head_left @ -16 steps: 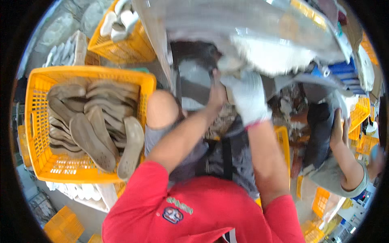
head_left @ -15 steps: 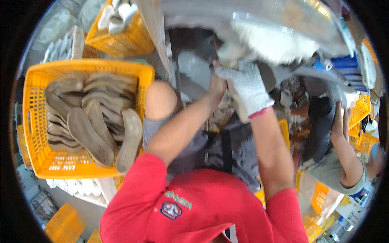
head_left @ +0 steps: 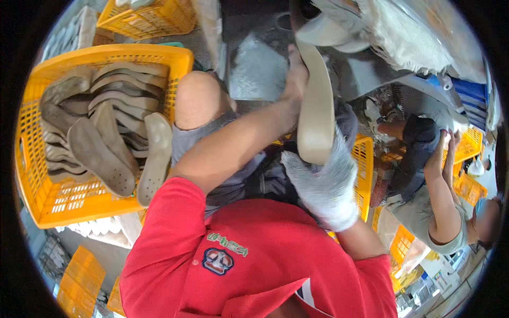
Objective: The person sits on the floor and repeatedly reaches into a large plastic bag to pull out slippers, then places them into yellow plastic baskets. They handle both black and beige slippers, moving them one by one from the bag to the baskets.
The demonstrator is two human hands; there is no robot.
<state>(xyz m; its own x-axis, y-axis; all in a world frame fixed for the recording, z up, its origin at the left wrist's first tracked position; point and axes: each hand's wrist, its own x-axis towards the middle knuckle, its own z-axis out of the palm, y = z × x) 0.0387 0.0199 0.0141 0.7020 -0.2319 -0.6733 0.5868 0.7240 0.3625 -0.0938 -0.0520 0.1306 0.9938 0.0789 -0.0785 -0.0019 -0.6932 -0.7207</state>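
A beige shoe insole (head_left: 316, 114) stands lengthwise in front of me, its wide end toward my body. My right hand (head_left: 331, 185), in a white knit glove, grips that near end, thumb on the left side and fingers along the right. My bare left hand (head_left: 298, 74) is at the insole's left edge, farther up, and appears to hold it; some of its fingers are hidden behind it. To my left, a yellow plastic crate (head_left: 119, 208) holds many grey-brown insoles (head_left: 101, 156), some with small holes at one end.
Over the far side hangs a machine part with whitish fluffy material (head_left: 408, 37). A grey flat panel (head_left: 257, 69) lies beyond my knees. Another yellow crate (head_left: 148, 21) stands far left. At right, a co-worker (head_left: 440, 206) sits near more yellow crates (head_left: 469, 143).
Both hands were together at the far side under the machine; now my gloved right hand has come back toward my body, and the beige insole shows between my hands. My view has shifted.
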